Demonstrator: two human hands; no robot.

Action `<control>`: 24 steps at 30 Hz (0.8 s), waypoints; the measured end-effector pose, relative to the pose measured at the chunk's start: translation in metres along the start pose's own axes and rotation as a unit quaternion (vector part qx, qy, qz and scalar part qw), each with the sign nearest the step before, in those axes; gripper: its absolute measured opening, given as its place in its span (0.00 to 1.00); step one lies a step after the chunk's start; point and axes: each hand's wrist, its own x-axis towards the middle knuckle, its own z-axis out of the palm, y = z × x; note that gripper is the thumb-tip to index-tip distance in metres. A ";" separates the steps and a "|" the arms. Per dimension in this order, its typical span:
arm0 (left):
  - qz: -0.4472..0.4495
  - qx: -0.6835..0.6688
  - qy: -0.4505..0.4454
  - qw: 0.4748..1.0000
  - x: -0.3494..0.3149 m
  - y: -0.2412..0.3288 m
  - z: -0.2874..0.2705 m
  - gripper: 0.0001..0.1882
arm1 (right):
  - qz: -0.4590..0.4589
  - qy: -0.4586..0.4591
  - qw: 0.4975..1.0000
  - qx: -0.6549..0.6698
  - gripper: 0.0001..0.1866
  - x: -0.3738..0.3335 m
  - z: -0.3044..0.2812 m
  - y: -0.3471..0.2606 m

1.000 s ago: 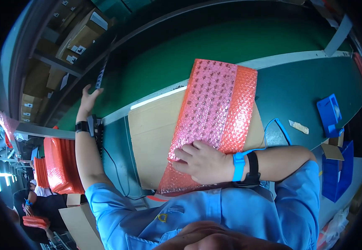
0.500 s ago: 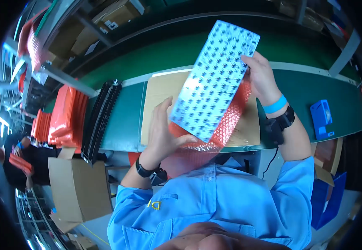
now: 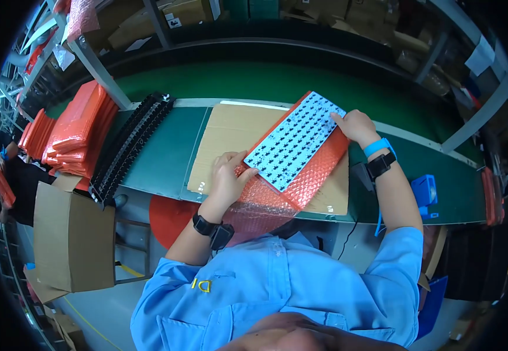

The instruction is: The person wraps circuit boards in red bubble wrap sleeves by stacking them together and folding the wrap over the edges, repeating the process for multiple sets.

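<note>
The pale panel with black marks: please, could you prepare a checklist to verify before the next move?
1. Right hand on the pale panel, at its far end: ok, thumb on top.
2. Left hand at the near end: ok; firmness of its hold: cannot tell.
3. Red bubble wrap beneath the panel: ok, it shows along both long sides.
4. Wrap wholly on the cardboard sheet: not ok, its near end hangs over the edge of the green table.
5. Panel's underside: cannot tell, hidden.

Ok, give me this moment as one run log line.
spotted pale panel: on red bubble wrap, over cardboard | left hand: at its near end | right hand: thumb on its far end
</note>
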 end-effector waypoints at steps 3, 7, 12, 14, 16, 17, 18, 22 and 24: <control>0.010 -0.016 0.008 1.000 0.002 -0.001 0.004 0.28 | -0.120 0.292 0.946 -0.069 0.27 0.040 0.020 0.021; 0.014 -0.023 0.026 0.999 -0.002 0.003 0.001 0.27 | -0.125 0.308 0.939 -0.083 0.25 0.081 0.032 0.012; 0.017 -0.031 0.040 0.999 0.000 0.002 0.001 0.26 | -0.180 0.114 0.972 0.104 0.26 0.093 0.030 0.004; 0.010 -0.040 0.043 0.998 -0.004 0.001 0.002 0.25 | -0.183 0.111 0.972 0.097 0.26 0.095 0.028 0.000; 0.006 -0.043 0.045 0.998 -0.003 0.002 0.001 0.25 | -0.189 0.100 0.971 0.107 0.25 0.095 0.025 0.000; 0.003 -0.044 0.046 0.998 -0.003 0.002 0.001 0.25 | -0.192 0.094 0.970 0.113 0.25 0.094 0.023 -0.001; 0.001 -0.047 0.046 0.998 -0.002 0.003 0.001 0.25 | -0.191 0.092 0.971 0.111 0.25 0.095 0.018 0.001; 0.001 -0.046 0.046 0.998 -0.001 0.004 0.001 0.25 | -0.092 -0.136 0.936 0.312 0.24 0.099 -0.012 0.002; -0.001 -0.045 0.030 0.999 0.000 0.005 0.000 0.25 | -0.032 -0.169 0.907 0.385 0.23 0.090 -0.032 -0.001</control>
